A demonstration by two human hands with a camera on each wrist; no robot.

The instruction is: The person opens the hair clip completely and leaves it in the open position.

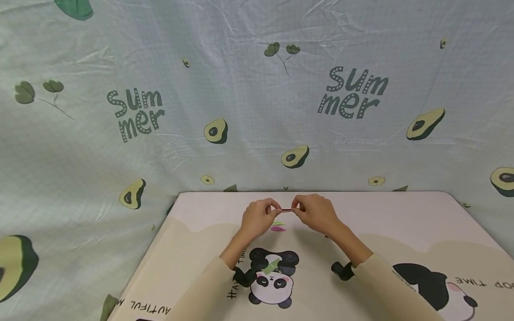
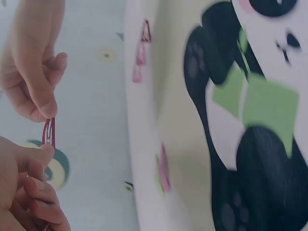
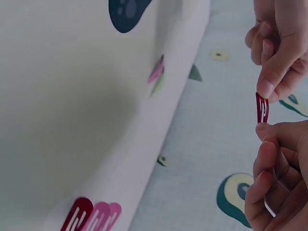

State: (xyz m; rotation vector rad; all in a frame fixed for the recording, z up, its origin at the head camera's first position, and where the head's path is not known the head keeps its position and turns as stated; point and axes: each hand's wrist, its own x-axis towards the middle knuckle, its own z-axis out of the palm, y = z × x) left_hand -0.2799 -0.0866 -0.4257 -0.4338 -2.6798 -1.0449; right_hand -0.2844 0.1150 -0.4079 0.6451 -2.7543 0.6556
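Note:
Both hands pinch a dark red snap hair clip (image 1: pixel 286 210) between them, lifted above the table. My left hand (image 1: pixel 257 218) holds one end between thumb and fingertip. The other end is pinched by my right hand (image 1: pixel 315 213). Metal strips show inside the red clip (image 3: pixel 262 109) in the right wrist view. Below the hands, a pink clip (image 1: pixel 278 228) and a green clip (image 1: pixel 279 223) lie close together on the table. Another dark red clip (image 3: pixel 77 214) lies beside pink clips (image 3: pixel 98 216) in the right wrist view; the right arm mostly hides that group from the head view.
The table (image 1: pixel 192 214) has a pale cover printed with a panda (image 1: pixel 271 292) and lettering. Behind it hangs a cloth (image 1: pixel 249 89) with avocado prints. A dark object (image 1: pixel 143 319) barely shows at the bottom edge of the head view.

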